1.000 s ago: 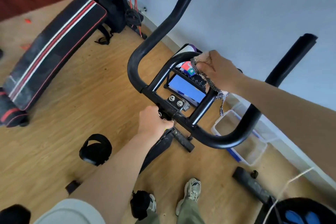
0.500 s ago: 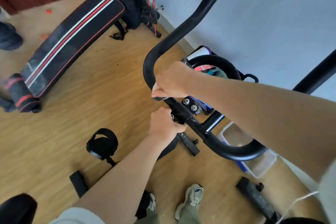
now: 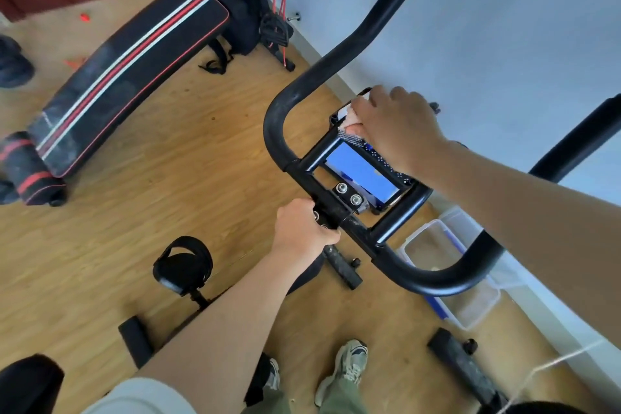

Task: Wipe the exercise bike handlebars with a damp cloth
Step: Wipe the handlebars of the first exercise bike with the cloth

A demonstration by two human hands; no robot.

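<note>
The black handlebars (image 3: 302, 84) of the exercise bike curve up on the left and loop round low on the right. My left hand (image 3: 302, 228) grips the centre clamp just below the two bolts. My right hand (image 3: 393, 124) holds a patterned black-and-white cloth (image 3: 349, 138) against the inner loop bar on the far side. Most of the cloth is hidden under the hand. A phone with a blue screen (image 3: 359, 175) lies inside the loop.
A padded sit-up bench (image 3: 127, 70) lies on the wooden floor at left, with a black machine behind it. A clear plastic tub (image 3: 470, 299) sits by the wall at right. A pedal (image 3: 183, 265) and my shoes (image 3: 346, 370) are below the bars.
My right hand has carried the cloth from the left bend near the clamp back to the far inner loop bar. My left hand has stayed on the clamp.
</note>
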